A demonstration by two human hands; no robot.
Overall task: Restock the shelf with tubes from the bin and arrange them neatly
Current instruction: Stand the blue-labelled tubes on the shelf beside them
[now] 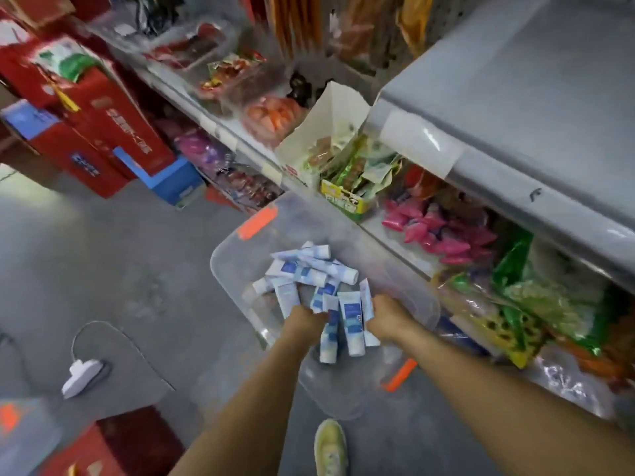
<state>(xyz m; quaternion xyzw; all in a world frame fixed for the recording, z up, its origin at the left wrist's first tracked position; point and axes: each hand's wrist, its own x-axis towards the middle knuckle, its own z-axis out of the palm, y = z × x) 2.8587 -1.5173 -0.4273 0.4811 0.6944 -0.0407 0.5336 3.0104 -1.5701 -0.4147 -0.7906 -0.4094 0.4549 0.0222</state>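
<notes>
A clear plastic bin (pixel 233 255) with orange latches stands on the floor beside the shelf unit. Several white and blue tubes (pixel 309 269) lie loose in it. Both my hands reach down into the bin. My left hand (pixel 302 322) and my right hand (pixel 386 319) together hold a bunch of tubes (pixel 350 321) between them, fingers curled round the bunch. The tubes in the bunch hang roughly upright with their caps down. The grey upper shelf (pixel 515 108) at the right has a bare top.
The lower shelves (pixel 395 235) hold pink, green and orange snack packs and an open carton (pixel 330 132). Red and blue boxes (pixel 103 132) are stacked at the left. A white power strip (pixel 80 376) with a cord lies on the floor. My shoe (pixel 330 444) stands below the bin.
</notes>
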